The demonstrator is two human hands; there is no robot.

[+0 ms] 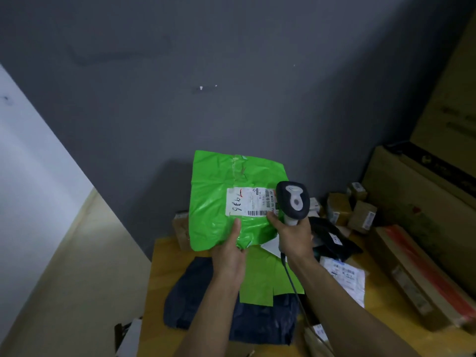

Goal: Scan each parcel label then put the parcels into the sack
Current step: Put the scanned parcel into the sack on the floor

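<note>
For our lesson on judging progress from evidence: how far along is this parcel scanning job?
Done: nothing provably; no sack is in view. In hand: the left hand holds up the green parcel while the right hand aims the scanner at its label. Left: sacking this parcel, plus the dark blue parcel and white parcel on the table, and the small brown boxes behind.

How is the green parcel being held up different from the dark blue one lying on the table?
The green parcel is bright green; the dark blue parcel is navy. The left hand holds the green parcel upright, while the dark blue parcel lies flat on the table. The green parcel shows a white label, with the scanner in the right hand beside it; the dark blue parcel shows no label here. Both are crinkled plastic mailers.
</note>
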